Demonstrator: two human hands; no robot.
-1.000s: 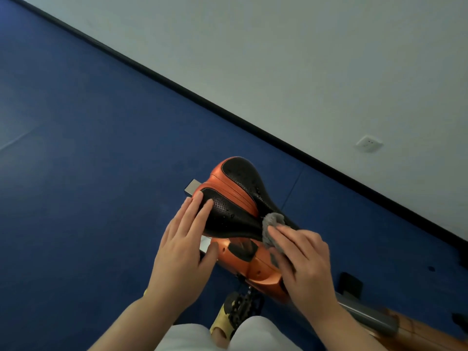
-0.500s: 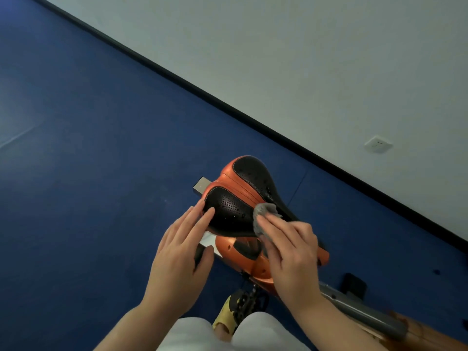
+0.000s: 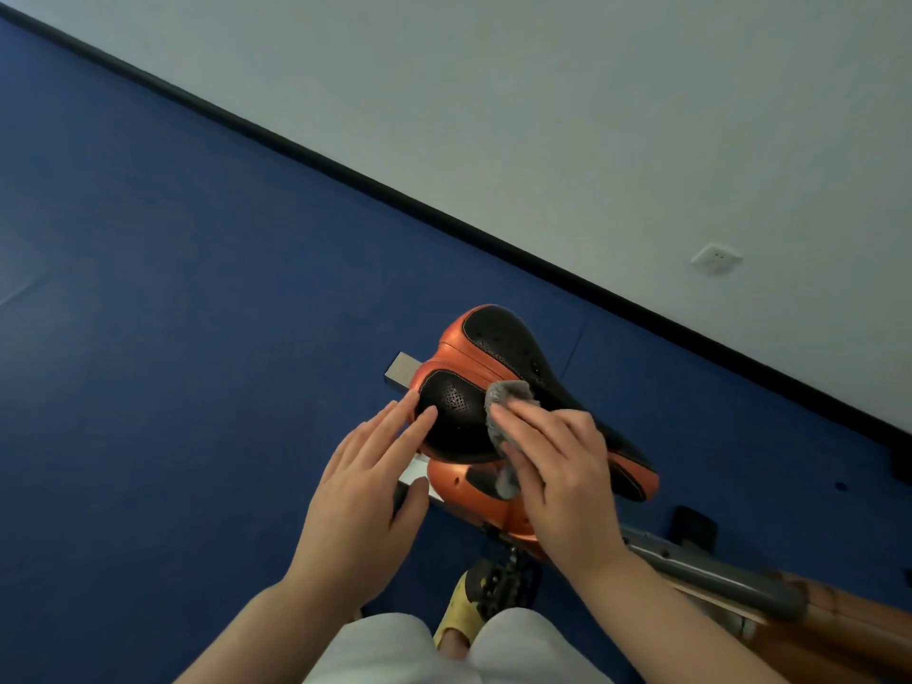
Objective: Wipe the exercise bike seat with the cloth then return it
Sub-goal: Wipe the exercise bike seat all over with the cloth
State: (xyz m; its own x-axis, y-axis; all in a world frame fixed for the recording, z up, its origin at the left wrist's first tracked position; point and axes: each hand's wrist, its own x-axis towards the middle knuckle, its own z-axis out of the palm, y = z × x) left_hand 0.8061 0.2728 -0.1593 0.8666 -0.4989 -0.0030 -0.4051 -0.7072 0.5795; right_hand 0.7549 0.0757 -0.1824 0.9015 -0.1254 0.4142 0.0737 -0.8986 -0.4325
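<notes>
The exercise bike seat [image 3: 498, 348] is orange with black perforated pads and fills the middle of the head view. My right hand [image 3: 557, 461] presses a small grey cloth [image 3: 506, 394] flat onto the seat's near black pad, with most of the cloth hidden under the fingers. My left hand [image 3: 365, 486] lies beside it with straight fingers, its fingertips touching the left edge of the same pad and holding nothing.
Blue floor mat [image 3: 172, 313] surrounds the bike. A grey wall [image 3: 543, 116] with a black skirting runs diagonally behind, with a white socket [image 3: 715, 258] on it. The bike's grey frame tube [image 3: 705, 575] and a pedal [image 3: 498, 585] lie at lower right, above my yellow slipper [image 3: 456, 619].
My right hand has slid the cloth from the seat's narrow middle toward the left, onto the near pad. My left hand has drawn back slightly to the pad's edge.
</notes>
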